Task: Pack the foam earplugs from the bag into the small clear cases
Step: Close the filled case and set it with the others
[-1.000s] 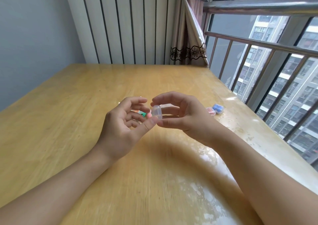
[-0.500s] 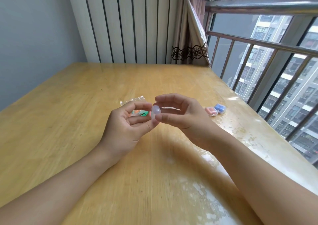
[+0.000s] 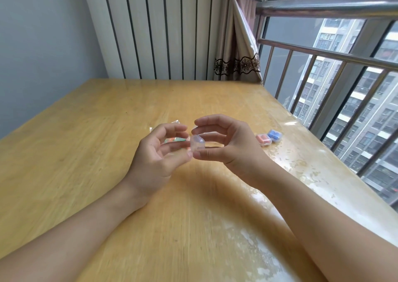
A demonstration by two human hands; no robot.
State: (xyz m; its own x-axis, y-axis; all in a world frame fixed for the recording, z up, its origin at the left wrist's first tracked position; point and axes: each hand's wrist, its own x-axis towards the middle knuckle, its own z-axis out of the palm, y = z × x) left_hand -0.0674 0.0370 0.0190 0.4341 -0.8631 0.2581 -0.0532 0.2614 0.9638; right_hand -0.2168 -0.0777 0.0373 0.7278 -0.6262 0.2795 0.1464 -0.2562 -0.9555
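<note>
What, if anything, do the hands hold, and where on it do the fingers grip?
A small clear case, above the table. The left hand and right hand pinch it from opposite sides, thumb tips meeting at its lower edge.

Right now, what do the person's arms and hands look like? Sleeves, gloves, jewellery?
Both forearms are bare up to the frame edge, with no sleeves in view. The left hand and right hand wear no gloves. No rings, watch, bracelets or markings show on the fingers or wrists. Nails look short and unpainted, though they are small in view.
</note>
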